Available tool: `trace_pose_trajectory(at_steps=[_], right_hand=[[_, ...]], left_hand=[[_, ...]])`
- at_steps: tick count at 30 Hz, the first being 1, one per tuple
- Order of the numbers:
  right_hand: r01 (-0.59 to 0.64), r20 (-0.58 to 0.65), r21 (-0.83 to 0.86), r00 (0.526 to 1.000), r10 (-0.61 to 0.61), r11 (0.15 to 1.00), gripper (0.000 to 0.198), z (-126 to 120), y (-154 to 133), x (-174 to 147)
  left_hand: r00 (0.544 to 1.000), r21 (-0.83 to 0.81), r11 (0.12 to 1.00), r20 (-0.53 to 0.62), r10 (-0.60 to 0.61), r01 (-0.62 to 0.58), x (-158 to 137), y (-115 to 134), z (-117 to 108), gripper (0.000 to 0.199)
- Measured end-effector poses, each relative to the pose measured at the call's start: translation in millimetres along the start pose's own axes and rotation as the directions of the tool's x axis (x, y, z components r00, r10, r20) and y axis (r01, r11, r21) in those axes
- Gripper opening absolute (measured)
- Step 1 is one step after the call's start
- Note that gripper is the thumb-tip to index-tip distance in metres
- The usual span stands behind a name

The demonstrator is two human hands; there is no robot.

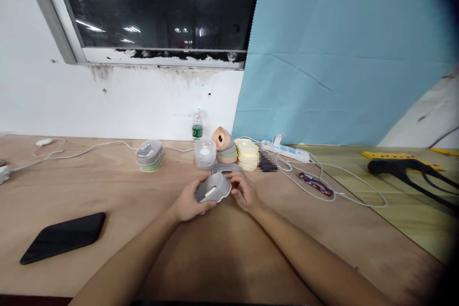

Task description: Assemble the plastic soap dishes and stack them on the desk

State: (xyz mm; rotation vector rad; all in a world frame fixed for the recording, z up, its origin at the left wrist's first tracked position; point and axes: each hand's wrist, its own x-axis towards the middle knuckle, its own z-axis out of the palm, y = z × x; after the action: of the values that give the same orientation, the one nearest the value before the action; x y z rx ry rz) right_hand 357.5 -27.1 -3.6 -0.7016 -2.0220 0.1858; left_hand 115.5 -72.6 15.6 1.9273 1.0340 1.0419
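My left hand [190,202] is wrapped around a grey oval plastic shell [218,190] with a slot in its side, tilted above the table. A pale strip shows in the slot. At the shell's right edge, the curled fingers of my right hand [245,192] pinch the rim. Just behind lies another grey oval ring-like part [228,168]. Farther back are a stack of clear plastic covers [205,155], a pile of grey, green and orange shells [227,153] topped by an orange one [221,138], and a stack of cream-coloured parts [247,154].
A grey and green oval box with a clear lid [149,155] stands to the left. Nearer lies a black phone [64,237]. A water bottle [197,125] stands by the wall. To the right are a power strip [287,150], loose white cables and a dark red patterned object [316,184].
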Motion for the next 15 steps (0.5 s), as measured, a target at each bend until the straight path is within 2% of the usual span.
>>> trace_pose_trajectory(at_steps=[4, 8, 10, 12, 15], right_hand=[[0.091, -0.034, -0.063, 0.995, -0.093, 0.994, 0.035, 0, 1, 4], [0.065, -0.023, -0.148, 0.997, -0.069, 0.987, 0.013, -2, 1, 6], [0.044, -0.014, -0.177, 0.999, -0.047, 0.983, 0.012, -4, 2, 6], [0.038, -0.033, -0.190, 0.998, -0.045, 0.981, 0.013, -6, 4, 5], [-0.018, -0.163, -0.200, 0.987, -0.015, 0.980, 0.016, -12, 8, 4]], left_hand=[[0.996, -0.137, 0.986, 0.034, -0.088, 0.092, 2, -4, 6, 0.078], [0.994, -0.316, 0.942, 0.030, -0.107, 0.111, 5, -4, 6, 0.075], [0.991, -0.409, 0.906, -0.018, -0.132, 0.113, 8, -5, 3, 0.070], [0.974, -0.505, 0.856, -0.112, -0.195, 0.113, 11, -7, -1, 0.064], [0.935, -0.618, 0.783, -0.236, -0.264, 0.065, 14, -10, -6, 0.059]])
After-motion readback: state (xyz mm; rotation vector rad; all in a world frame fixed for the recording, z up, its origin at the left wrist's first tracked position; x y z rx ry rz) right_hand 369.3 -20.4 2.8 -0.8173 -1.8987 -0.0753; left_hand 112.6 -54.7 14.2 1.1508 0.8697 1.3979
